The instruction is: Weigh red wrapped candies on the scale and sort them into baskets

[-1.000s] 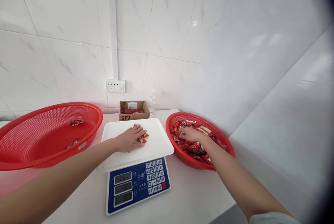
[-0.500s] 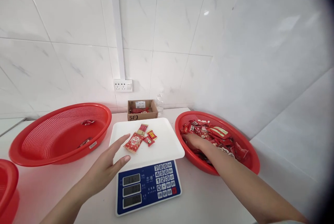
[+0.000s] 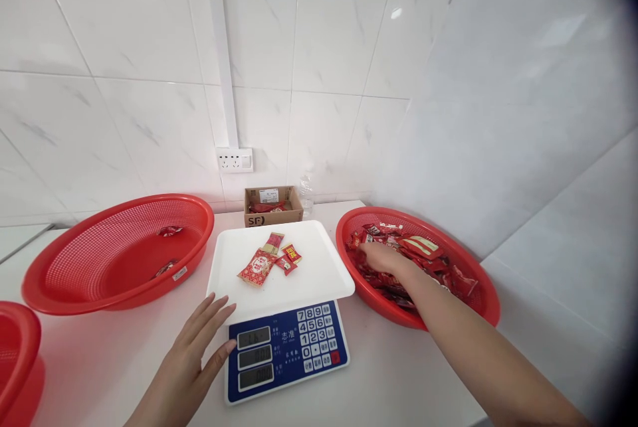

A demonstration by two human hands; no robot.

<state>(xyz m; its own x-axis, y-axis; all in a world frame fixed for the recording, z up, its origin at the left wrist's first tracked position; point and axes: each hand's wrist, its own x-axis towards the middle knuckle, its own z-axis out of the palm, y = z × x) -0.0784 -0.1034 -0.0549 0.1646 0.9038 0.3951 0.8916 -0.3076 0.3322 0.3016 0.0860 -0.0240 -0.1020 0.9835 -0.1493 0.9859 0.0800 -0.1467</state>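
Observation:
My left hand (image 3: 192,354) is open beside the front left edge of the white weighing pan (image 3: 312,261), fingers spread, holding nothing. Several red snack packets lie on the pan: a large patterned packet (image 3: 259,267), a pink and gold packet (image 3: 273,242) and small red and yellow ones (image 3: 290,254). Below the pan is the scale's blue keypad panel (image 3: 294,347) with its displays. My right hand (image 3: 381,257) reaches down into the right red basket (image 3: 468,257), among many red packets (image 3: 421,246). Its fingertips are hidden there, so their grip does not show.
A large red basket (image 3: 44,281) with a few packets stands at the left, and part of another red basket (image 3: 24,347) shows nearer. Behind the scale are an open cardboard box (image 3: 274,218) with red packets and a clear plastic bottle (image 3: 306,194). Tiled walls close off the back and right.
My left hand has drawn back from over the pan toward me, to its front left corner. My right hand has shifted slightly up and right within the basket. The packets on the pan stay put.

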